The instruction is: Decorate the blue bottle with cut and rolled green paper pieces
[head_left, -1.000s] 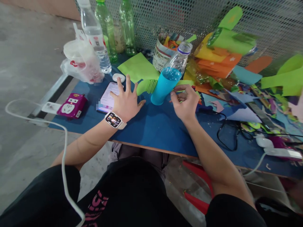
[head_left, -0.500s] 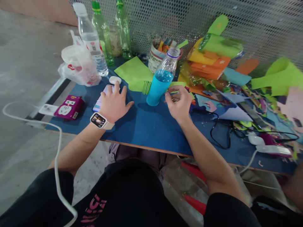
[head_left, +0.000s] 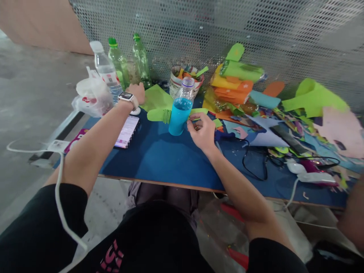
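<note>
A: The right hand [head_left: 203, 132] is curling loosely, its thumb and fingertips sitting at the right side of the blue-wrapped bottle [head_left: 179, 117]. Am I seeing a firm hold?

B: I'm not able to tell. The fingertips are touching or nearly touching the bottle, and a green strip [head_left: 202, 111] is jutting out just behind them, so I can't say what is being pinched, if anything.

A: And the left hand [head_left: 136, 93]?

B: It's showing me its back, just in front of the green bottles [head_left: 142, 64]; its fingers are hiding, so I'm unsure of its hold too.

A: Why is the right hand resting there?

B: I'm guessing it's steadying the bottle or that strip. Across the bottle from it, a pleated green tab [head_left: 155, 115] is sticking out sideways.

A: Where am I finding room?

B: Blue tabletop [head_left: 159, 159] is showing from the right hand down to the front edge, and leftward to the phone [head_left: 127, 131]. Right of that hand, paper scraps [head_left: 263, 132] and a black cable [head_left: 248, 163] are crowding in; beyond the bottle, a patterned tub [head_left: 174, 90] is standing near.
</note>
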### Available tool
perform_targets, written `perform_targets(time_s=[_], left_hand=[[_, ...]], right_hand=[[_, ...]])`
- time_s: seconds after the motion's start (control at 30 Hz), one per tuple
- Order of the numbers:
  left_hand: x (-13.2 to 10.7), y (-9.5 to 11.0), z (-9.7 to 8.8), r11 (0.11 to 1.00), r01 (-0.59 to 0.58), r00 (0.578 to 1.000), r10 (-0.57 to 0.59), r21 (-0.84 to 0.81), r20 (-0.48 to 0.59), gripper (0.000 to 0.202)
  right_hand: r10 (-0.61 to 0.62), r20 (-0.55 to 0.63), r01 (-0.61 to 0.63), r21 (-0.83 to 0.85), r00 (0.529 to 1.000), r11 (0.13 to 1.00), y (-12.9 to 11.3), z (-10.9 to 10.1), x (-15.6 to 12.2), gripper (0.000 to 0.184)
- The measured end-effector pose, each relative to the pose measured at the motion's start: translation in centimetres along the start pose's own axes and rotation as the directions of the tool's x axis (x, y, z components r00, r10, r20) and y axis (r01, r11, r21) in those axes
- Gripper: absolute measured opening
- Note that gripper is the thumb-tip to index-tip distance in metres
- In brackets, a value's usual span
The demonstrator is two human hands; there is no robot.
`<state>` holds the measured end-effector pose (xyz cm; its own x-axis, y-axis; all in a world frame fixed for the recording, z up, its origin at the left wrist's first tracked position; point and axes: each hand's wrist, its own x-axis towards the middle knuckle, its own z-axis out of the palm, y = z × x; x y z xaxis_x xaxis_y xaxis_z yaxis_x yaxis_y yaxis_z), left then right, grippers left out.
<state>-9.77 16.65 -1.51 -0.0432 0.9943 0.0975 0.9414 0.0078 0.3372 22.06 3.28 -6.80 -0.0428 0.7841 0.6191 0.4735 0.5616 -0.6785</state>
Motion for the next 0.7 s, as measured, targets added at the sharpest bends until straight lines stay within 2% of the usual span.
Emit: perform_targets(time_s=[0.13, 0.23, 0.3, 0.43, 0.53, 0.6, 0.67, 0.7], left_hand=[[1.4, -0.2, 1.2, 0.998, 0.056, 0.998, -0.057, -0.027, -0.038, 0.075], [2.0, 0.0, 1.4, 0.996, 0.076, 0.995, -0.079, -0.041, -0.066, 0.066], [2.1, 0.4, 1.1, 0.996, 0.070, 0.995, -0.073, -0.051, -0.074, 0.051], [0.7, 1.2, -0.6, 0.998, 0.002, 0.990, -0.012, -0.067, -0.140, 0.015], [-1.8, 1.6, -3.0, 0.994, -0.070, 0.972, 0.050, -0.080, -0.228, 0.009], [-3.4, 1.4, -4.8, 0.995, -0.060, 0.944, 0.028, -0.085, -0.330, 0.007], [-4.6, 0.6, -6.2, 0.994, -0.018, 0.862, -0.038, -0.106, -0.506, 0.006], [-5.1, 0.1, -6.7, 0.983, -0.028, 0.820, -0.081, -0.182, -0.567, 0.005]], right_hand=[[-0.003, 0.013, 0.003, 0.004, 1.000, 1.000, -0.1, -0.1, 0.1, 0.012], [0.010, 0.009, -0.010, -0.006, 1.000, 1.000, -0.1, 0.1, 0.1, 0.014], [0.008, 0.010, -0.008, -0.004, 1.000, 1.000, -0.1, 0.1, 0.0, 0.014], [-0.051, -0.060, 0.047, -0.058, 0.997, 0.997, -0.1, -0.3, -0.1, 0.023], [-0.136, -0.153, 0.118, -0.123, 0.979, 0.985, -0.4, -1.1, 0.7, 0.033], [-0.168, -0.135, 0.147, -0.148, 0.977, 0.978, -0.6, -1.4, 1.7, 0.047], [-0.183, -0.049, 0.174, -0.143, 0.982, 0.974, -0.8, -1.1, 3.0, 0.069], [-0.188, 0.004, 0.187, -0.136, 0.982, 0.973, -0.8, -0.8, 3.8, 0.080]])
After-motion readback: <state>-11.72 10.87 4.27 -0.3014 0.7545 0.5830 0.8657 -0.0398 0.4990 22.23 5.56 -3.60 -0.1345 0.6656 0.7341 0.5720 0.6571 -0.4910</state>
